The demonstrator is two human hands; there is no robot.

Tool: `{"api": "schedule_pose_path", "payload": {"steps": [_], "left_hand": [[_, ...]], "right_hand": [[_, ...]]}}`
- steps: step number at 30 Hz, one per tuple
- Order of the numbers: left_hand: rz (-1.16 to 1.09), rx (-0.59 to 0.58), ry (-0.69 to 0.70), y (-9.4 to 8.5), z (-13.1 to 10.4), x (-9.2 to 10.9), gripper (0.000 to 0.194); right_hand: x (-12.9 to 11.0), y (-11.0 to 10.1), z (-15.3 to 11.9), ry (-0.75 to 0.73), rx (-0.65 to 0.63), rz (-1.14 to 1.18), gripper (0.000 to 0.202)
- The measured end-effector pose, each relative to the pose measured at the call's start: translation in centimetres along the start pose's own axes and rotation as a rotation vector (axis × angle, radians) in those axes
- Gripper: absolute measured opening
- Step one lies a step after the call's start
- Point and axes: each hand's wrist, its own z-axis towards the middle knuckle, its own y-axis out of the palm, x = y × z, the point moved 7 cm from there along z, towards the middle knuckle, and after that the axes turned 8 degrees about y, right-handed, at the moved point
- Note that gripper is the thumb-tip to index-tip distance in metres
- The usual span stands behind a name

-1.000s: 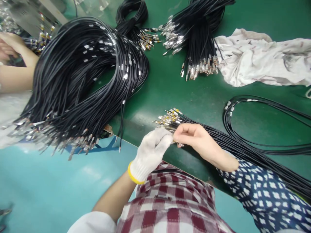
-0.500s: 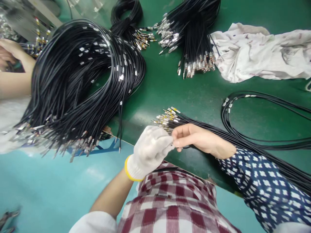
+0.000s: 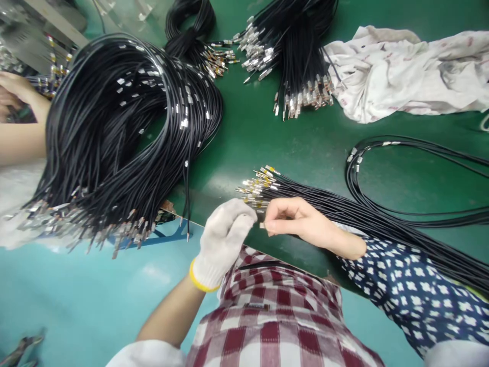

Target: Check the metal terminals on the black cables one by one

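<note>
My left hand (image 3: 226, 242), in a white knit glove with a yellow cuff, is closed near the table edge. Its fingertips press together, and whatever they hold, if anything, is hidden. Just right of it, my right hand (image 3: 301, 223) is bare and pinches a small pale metal piece (image 3: 262, 225) that pokes out toward the glove. A narrow gap separates the two hands. Right behind them lies a bundle of black cables (image 3: 324, 196), its metal-tipped ends (image 3: 260, 184) marked with yellow and pointing left. My right forearm lies along the near side of this bundle.
A large looped mass of black cables (image 3: 95, 117) overhangs the table edge at left, beside another person's arm (image 3: 23, 137). More cable bundles (image 3: 301, 46) lie at the back. A white cloth (image 3: 401, 76) is at right, above a loose cable coil (image 3: 353, 168) on the green table (image 3: 244, 137).
My hands were touching and are now slightly apart, the gloved left having drawn a little left. The small metal piece now shows at my right fingertips. The view has shifted slightly.
</note>
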Motion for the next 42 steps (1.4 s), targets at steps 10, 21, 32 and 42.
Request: {"api": "schedule_pose_path", "payload": {"steps": [10, 21, 32, 42], "left_hand": [[0.086, 0.016, -0.017, 1.8, -1.3, -0.8, 0.019], [0.083, 0.064, -0.001, 1.3, -2.0, -0.6, 0.020], [0.154, 0.110, 0.205, 1.0, -2.2, 0.3, 0.012], [0.271, 0.136, 0.230, 0.8, -2.0, 1.1, 0.016]], "right_hand": [[0.9, 0.4, -0.2, -0.076, 0.220, -0.367, 0.026], [-0.5, -0.8, -2.5, -0.233, 0.258, -0.732, 0.021], [-1.3, 0.4, -2.4, -0.367, 0.290, -0.946, 0.021], [-1.5, 1.4, -2.9, -0.490, 0.403, -1.022, 0.023]]}}
